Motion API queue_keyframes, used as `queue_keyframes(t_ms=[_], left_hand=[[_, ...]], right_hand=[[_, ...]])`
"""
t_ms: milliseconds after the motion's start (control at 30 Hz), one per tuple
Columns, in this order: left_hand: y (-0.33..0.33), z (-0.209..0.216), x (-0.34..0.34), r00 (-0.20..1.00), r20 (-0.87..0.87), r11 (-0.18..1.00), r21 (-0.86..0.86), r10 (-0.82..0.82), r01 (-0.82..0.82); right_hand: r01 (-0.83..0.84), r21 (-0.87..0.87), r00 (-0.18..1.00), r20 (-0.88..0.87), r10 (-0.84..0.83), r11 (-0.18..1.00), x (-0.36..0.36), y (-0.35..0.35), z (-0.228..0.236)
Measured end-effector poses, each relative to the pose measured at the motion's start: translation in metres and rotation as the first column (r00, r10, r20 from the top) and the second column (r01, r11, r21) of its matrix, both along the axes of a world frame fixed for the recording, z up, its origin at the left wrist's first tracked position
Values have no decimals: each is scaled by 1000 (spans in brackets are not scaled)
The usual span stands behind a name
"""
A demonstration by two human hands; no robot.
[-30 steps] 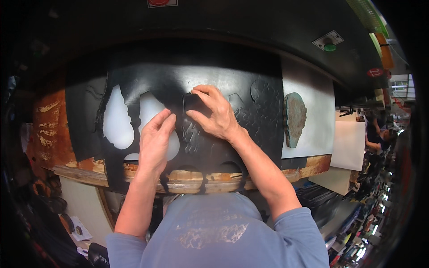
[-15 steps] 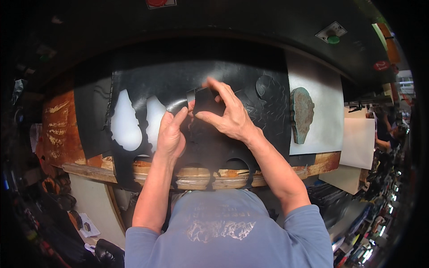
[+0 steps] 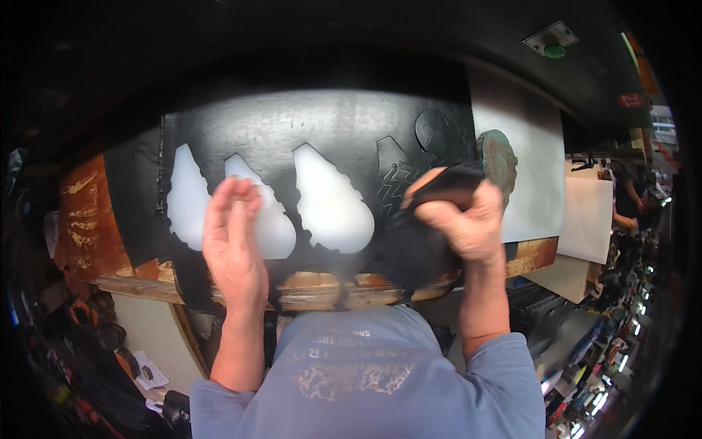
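Observation:
A black leather-like sheet [image 3: 344, 117] lies over a white board, with three pear-shaped cut-outs showing white through it. To the right of the cut-outs, outlines of further shapes are marked or cut in the sheet. My right hand [image 3: 472, 230], smeared by motion, grips a dark cut piece [image 3: 457, 178] above the sheet's right part; whether it is one layer or several I cannot tell. My left hand [image 3: 235, 249] hovers over the second cut-out, fingers stretched upward and holding nothing. Just beyond my right hand a greenish, rusty cutting die [image 3: 495, 164] rests on white board, partly hidden.
Above the far side hangs a dark machine body with a green button [image 3: 555, 52]. A worn wooden edge [image 3: 139, 287] runs along the front of the table. Pale sheets [image 3: 589, 219] hang at the right, and another person [image 3: 635, 190] is farther off.
My right hand has moved right with the dark piece, uncovering the third cut-out. My left hand has drawn away to the left, its fingers straightened.

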State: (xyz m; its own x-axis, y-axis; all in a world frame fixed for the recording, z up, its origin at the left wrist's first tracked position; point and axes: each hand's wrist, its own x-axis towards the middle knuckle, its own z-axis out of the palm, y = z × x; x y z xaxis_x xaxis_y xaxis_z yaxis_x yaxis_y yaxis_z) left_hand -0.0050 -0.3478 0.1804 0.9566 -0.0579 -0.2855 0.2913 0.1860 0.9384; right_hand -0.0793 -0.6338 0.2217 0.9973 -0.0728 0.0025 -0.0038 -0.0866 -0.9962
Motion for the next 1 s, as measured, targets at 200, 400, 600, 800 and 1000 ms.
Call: queue_keyframes(t_ms=[200, 400, 600, 800, 1000], left_hand=[[-51, 0, 2, 811, -444, 890, -413, -381, 192], [-72, -6, 11, 795, -485, 915, -344, -365, 210], [-97, -22, 2, 848, -401, 910, -363, -347, 200], [-121, -52, -6, 867, -376, 783, -621, -326, 26], [-112, -52, -6, 841, -279, 803, -533, -464, 267]], right_hand=[[-39, -617, 999, -28, 28, 786, 25, -23, -45], [243, -529, 961, 245, -128, 813, 18, -16, -102], [297, -527, 920, 382, -90, 797, 23, -21, -107], [240, -475, 963, 224, -147, 847, 18, -22, -97], [125, -590, 975, 221, 10, 798, -13, -19, -70]])
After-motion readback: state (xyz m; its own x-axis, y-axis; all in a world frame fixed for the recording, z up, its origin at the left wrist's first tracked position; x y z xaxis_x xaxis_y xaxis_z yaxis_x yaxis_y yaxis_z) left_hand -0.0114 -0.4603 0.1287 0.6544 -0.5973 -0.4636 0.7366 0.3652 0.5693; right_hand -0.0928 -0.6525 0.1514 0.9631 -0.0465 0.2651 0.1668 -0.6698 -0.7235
